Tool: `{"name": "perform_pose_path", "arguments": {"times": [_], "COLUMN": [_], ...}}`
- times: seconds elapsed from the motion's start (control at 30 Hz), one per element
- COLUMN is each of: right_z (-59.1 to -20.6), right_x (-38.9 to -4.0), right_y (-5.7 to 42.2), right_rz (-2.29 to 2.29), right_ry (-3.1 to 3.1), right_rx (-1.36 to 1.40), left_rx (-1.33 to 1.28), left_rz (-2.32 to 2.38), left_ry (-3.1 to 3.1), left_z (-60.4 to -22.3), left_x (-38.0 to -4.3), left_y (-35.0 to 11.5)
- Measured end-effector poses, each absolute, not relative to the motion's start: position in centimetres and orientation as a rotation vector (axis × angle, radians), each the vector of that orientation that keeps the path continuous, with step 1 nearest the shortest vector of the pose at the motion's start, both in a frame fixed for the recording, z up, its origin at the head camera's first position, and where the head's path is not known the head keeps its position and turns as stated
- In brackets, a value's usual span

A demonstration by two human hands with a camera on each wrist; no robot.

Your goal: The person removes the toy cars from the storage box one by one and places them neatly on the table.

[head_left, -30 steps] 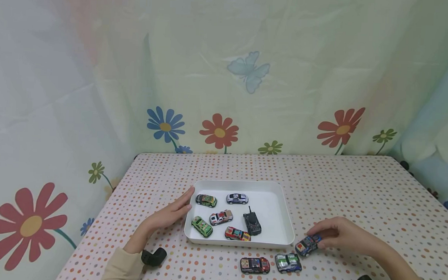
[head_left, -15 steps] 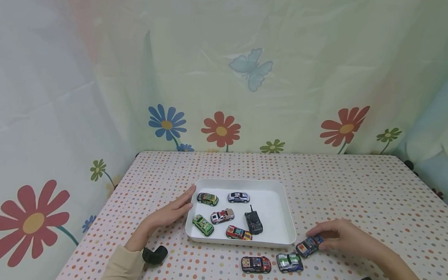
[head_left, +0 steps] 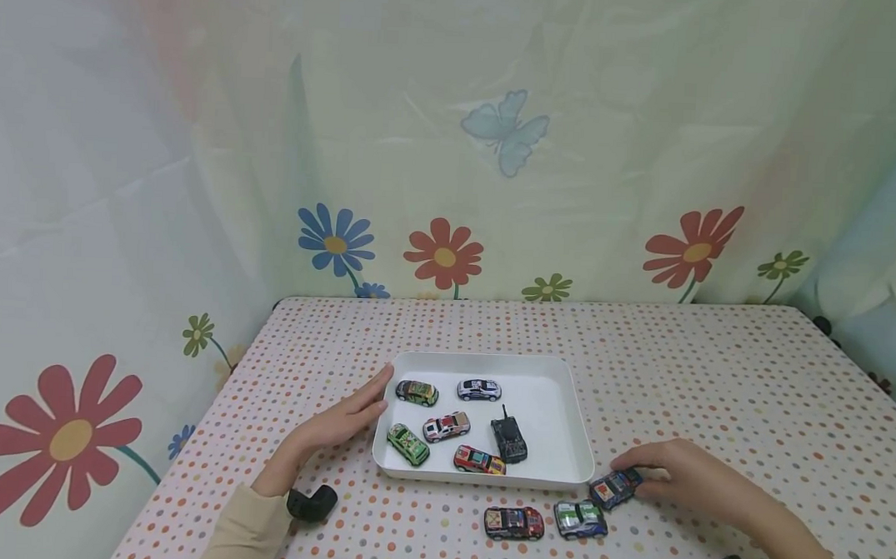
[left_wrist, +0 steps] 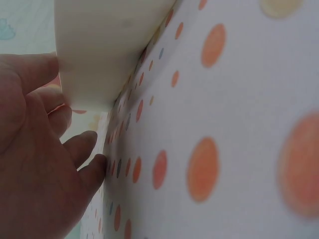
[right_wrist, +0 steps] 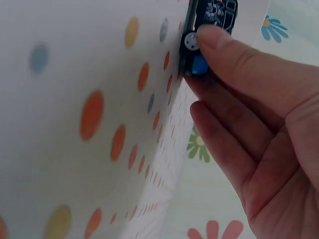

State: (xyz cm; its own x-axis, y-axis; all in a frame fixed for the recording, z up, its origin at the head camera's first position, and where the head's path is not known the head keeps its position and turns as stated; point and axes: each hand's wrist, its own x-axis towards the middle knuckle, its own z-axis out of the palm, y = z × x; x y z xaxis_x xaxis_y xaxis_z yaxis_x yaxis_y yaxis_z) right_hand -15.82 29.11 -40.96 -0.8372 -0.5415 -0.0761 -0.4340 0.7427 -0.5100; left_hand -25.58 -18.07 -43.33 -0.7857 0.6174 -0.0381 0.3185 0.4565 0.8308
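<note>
My right hand (head_left: 698, 480) pinches the rear of a dark blue toy car (head_left: 615, 487) by the tray's near right corner. In the right wrist view, the thumb lies on the side of this toy car (right_wrist: 212, 15) by a wheel, low at the tabletop. Just left of it sits a green and silver toy car (head_left: 580, 519), then a dark red toy car (head_left: 513, 523). My left hand (head_left: 340, 421) rests with extended fingers against the left side of a white tray (head_left: 554, 426). In the left wrist view the fingertips touch the wall of the tray (left_wrist: 99, 45).
Inside the tray are several toy cars, among them a white and blue one (head_left: 478, 389) and a light green one (head_left: 408, 444), plus a dark toy tank (head_left: 509, 437). A dotted cloth covers the table (head_left: 676, 381). A flowered curtain (head_left: 604, 153) hangs behind.
The dark blue car has shifted slightly left, closer to the green and silver car, still in my right hand. The left hand stays at the tray. The head view has tilted a little.
</note>
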Motion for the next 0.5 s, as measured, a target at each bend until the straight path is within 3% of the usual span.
{"name": "perform_pose_path", "arguments": {"times": [0.23, 0.5], "right_z": [-40.3, -37.0], "right_x": [-15.5, -16.3], "right_y": [28.3, 28.2], "right_rz": [-0.649, -0.662], "right_ry": [2.742, 3.020], "right_rx": [-0.694, -0.736], "left_rx": [0.794, 0.775], "left_rz": [1.268, 1.273], "left_ry": [2.380, 2.380], "left_z": [-43.5, -41.7], "left_x": [-25.7, -24.3], "left_y": [-18.1, -17.4]}}
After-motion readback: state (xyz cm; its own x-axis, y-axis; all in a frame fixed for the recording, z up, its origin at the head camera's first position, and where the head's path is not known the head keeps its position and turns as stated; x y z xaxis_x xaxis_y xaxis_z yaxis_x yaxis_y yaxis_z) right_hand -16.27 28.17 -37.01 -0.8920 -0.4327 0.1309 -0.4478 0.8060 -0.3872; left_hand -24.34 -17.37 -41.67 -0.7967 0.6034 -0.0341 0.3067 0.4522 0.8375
